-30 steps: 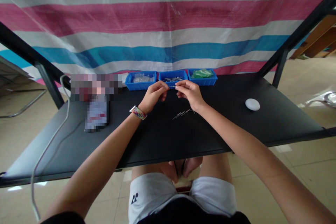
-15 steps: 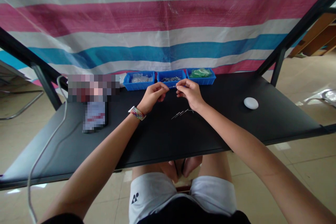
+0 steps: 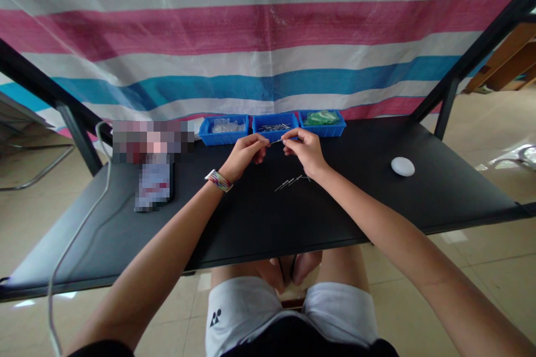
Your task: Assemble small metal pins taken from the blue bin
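Observation:
My left hand (image 3: 245,154) and my right hand (image 3: 304,149) are raised just above the black table (image 3: 439,189), fingertips almost meeting. Both are closed in a pinch on a thin metal pin (image 3: 275,141) that spans the gap between them. A few more thin pins (image 3: 293,182) lie on the table under my right wrist. Directly behind my hands stands a blue tray (image 3: 274,122) holding several similar pins. My left wrist wears a multicoloured band (image 3: 219,180).
Two more blue trays flank the middle one: the left tray (image 3: 224,129) holds clear bags, the right tray (image 3: 322,120) green parts. A white round object (image 3: 402,166) lies at the right. A blurred packet (image 3: 154,185) and a white cable (image 3: 79,228) lie at the left. A striped tarp hangs behind.
Both hands stay pinched on the pin with only slight shifts of the fingers; the pin now tilts a little, its right end higher.

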`<control>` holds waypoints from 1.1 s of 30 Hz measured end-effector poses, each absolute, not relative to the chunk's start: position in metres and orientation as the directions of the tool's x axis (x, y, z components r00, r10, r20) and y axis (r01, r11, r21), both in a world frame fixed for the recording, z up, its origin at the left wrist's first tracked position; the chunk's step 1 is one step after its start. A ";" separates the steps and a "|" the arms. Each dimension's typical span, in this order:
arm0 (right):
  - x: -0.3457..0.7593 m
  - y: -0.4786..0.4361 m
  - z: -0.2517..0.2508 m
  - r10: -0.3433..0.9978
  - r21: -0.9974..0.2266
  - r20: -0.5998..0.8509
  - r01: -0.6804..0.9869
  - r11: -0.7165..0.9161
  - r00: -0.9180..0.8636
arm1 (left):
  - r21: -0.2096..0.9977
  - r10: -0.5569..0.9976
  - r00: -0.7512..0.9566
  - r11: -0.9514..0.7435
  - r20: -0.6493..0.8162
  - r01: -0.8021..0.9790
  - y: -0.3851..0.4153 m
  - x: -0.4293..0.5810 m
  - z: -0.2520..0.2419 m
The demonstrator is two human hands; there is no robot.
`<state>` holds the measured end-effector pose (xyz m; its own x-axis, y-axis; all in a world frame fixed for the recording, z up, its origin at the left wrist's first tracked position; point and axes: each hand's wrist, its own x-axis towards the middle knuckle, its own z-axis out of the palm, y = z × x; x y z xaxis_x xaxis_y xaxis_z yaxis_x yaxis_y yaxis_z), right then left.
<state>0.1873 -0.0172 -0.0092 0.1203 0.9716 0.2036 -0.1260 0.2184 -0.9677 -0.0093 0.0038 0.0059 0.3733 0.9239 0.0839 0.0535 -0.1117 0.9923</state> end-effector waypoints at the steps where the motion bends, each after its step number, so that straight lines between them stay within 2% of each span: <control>1: 0.187 -0.017 -0.009 0.970 -0.967 0.209 -0.120 0.224 0.125 | 0.993 0.921 0.382 -0.105 0.074 0.061 0.004 -0.009 0.005; 6: 0.188 -0.017 -0.010 0.970 -0.973 0.202 -0.083 0.214 0.135 | 0.990 0.911 0.402 -0.124 0.088 0.064 0.003 -0.009 0.005; 13: 0.188 -0.020 -0.007 0.994 -0.983 0.102 -0.148 0.107 0.046 | 0.983 0.908 0.387 -0.182 0.158 0.026 0.002 -0.008 0.007; 20: 0.188 -0.021 -0.004 0.999 -0.986 0.034 -0.161 0.038 0.028 | 0.978 0.903 0.390 -0.206 0.178 0.033 0.004 -0.009 0.004; 29: 0.189 -0.018 -0.009 0.988 -0.982 0.155 -0.106 0.157 0.030 | 0.987 0.918 0.366 -0.163 0.153 -0.003 0.003 -0.009 0.005; 33: 0.193 -0.006 -0.011 0.970 -0.972 0.225 -0.049 0.230 0.092 | 0.992 0.941 0.315 -0.119 0.123 -0.032 0.006 -0.009 0.004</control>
